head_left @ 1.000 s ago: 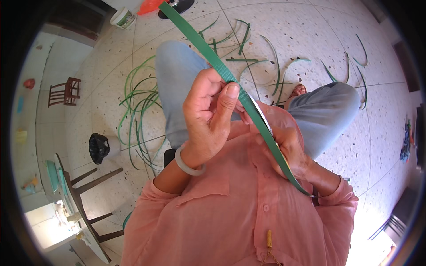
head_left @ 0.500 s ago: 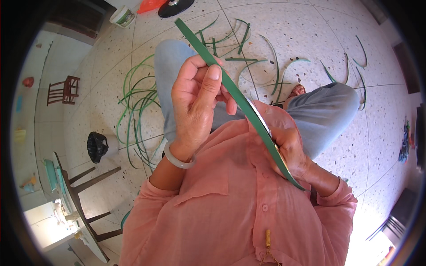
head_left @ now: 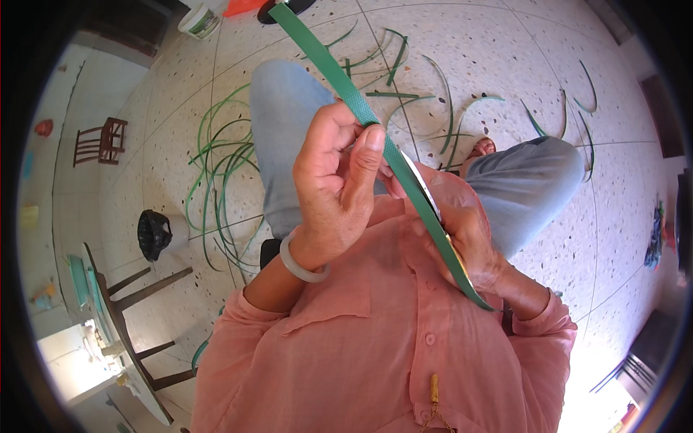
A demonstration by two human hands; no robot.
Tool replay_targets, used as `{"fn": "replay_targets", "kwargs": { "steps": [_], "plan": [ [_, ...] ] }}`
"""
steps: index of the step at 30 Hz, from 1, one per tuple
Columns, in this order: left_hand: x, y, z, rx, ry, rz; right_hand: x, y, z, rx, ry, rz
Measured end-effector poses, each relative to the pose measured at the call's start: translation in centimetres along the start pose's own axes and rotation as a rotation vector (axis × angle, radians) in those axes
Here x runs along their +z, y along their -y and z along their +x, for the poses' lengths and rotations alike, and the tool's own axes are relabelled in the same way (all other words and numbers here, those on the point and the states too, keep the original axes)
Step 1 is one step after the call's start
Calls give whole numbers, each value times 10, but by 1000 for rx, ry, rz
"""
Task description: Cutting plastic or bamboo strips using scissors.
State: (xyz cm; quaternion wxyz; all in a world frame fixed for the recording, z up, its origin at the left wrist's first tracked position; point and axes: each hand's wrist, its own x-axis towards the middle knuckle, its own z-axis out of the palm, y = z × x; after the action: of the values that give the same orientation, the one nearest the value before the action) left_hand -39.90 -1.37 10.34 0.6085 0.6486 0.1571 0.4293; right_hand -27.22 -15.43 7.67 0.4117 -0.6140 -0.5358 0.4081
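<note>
A long flat green plastic strap (head_left: 321, 61) runs slantwise from the top of the view down past both hands. My left hand (head_left: 336, 177) is closed, pinching the strap between thumb and fingers near its middle; a pale bangle circles that wrist. In front of my shirt, my right hand (head_left: 465, 242) is closed around a silver-bladed cutting tool (head_left: 422, 184) with a gold-coloured part by the fingers. The blade lies along the strap's edge, close to my left fingertips. The strap covers most of the tool and some right-hand fingers, so its exact kind cannot be told.
Loose green strap coils (head_left: 224, 169) lie left of my knee. Several cut strips (head_left: 447, 101) are scattered on the speckled floor ahead. A black-lined bin (head_left: 155, 234), a small brown chair (head_left: 101, 142) and a tipped table (head_left: 115, 317) are at left; a white tub (head_left: 198, 22) stands far left.
My left hand has moved down and to the right along the strap, closer to the blade. The strap's far end reaches further up and left. My right hand stays nearly in place.
</note>
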Motion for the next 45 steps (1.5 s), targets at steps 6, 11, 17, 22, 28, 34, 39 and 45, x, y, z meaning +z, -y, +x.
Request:
{"fn": "replay_targets", "kwargs": {
  "steps": [6, 11, 17, 22, 28, 34, 39, 45],
  "plan": [
    [-1, 1, 0, 23, -11, 20, 5, 0, 0, -55, -42, 101],
    [-1, -2, -1, 29, -13, 46, 7, 2, 0, -71, -73, 120],
    [3, -1, -1, -11, -34, -8, 9, -5, -2, -100, -105, 96],
    [3, -2, 0, -51, -47, -51, 7, -8, -2, -90, -100, 54],
    [-6, -1, 12, -103, -114, -154, 6, -9, -3, -100, -102, 38],
    [0, 2, -2, 20, -50, 53, 2, 0, 3, -83, -55, -114],
    [1, 5, -2, 46, -45, 22, 5, 0, 4, -49, -60, -31],
    [1, 2, -1, 53, -41, 15, 5, 9, 3, -17, -13, 136]
  ]
}}
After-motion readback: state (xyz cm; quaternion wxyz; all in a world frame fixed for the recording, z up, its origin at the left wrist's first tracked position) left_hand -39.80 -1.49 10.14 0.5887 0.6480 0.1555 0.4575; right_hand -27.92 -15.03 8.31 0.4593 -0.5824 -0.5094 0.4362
